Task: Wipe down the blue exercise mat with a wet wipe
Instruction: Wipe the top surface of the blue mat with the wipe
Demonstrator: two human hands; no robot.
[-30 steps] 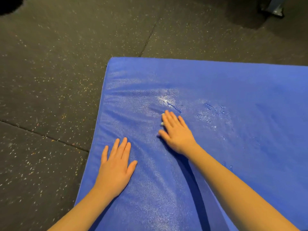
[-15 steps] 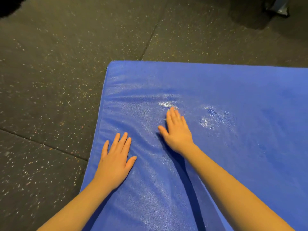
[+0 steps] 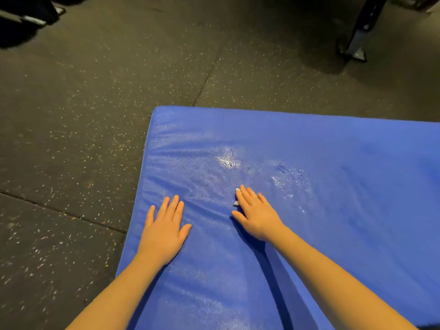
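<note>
The blue exercise mat (image 3: 345, 210) fills the lower right of the frame, its far left corner just above the centre. It lies flat on the floor. Its skin is creased in soft ridges around both hands. Two wet, glistening patches (image 3: 228, 160) show on the mat just above the right hand, one up and to the left, the other up and to the right.

The wet wipe (image 3: 236, 196) is near the centre of the frame, on the mat, pinned under the right hand (image 3: 258, 216). Only two small pale bits of it peek out at the left edge of the fingers. That hand lies palm down, fingers straight and close together and the thumb out to the left. Its grip is loose: it presses the wipe flat rather than curling round it. The forearm runs down to the lower right corner.

The left hand (image 3: 164, 228) is left of centre, near the mat's left edge, palm down. Its fingers are straight and slightly spread, its grip slack and holding nothing. It is well apart from the wipe.

The floor (image 3: 83, 120) is dark speckled rubber with seams between tiles. A metal foot (image 3: 354, 50) stands at upper right.
</note>
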